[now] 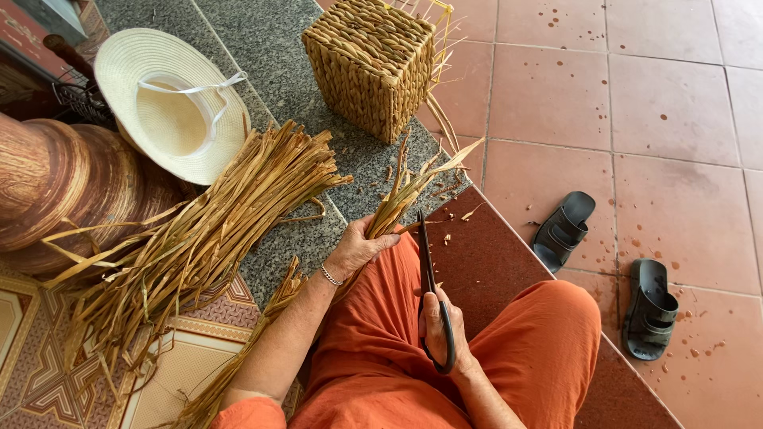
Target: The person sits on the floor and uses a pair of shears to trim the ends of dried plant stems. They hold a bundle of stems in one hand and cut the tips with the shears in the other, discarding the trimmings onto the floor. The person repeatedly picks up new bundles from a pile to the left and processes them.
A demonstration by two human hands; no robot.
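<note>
My left hand (358,248) grips a bundle of dried straw strips (405,191) near its middle, with the frayed tips fanning up and to the right. My right hand (439,327) holds black scissors (427,274) by their loop handles over my orange-trousered lap. The blades point up toward the bundle's lower tips, close beside my left hand. A silver bracelet sits on my left wrist.
A big heap of the same straw (199,238) lies at left on the grey stone step. A woven cube basket (369,63) stands at top centre, a pale sun hat (171,103) top left, a wooden column base (56,183) far left. Two black sandals (608,266) lie on the red tiles.
</note>
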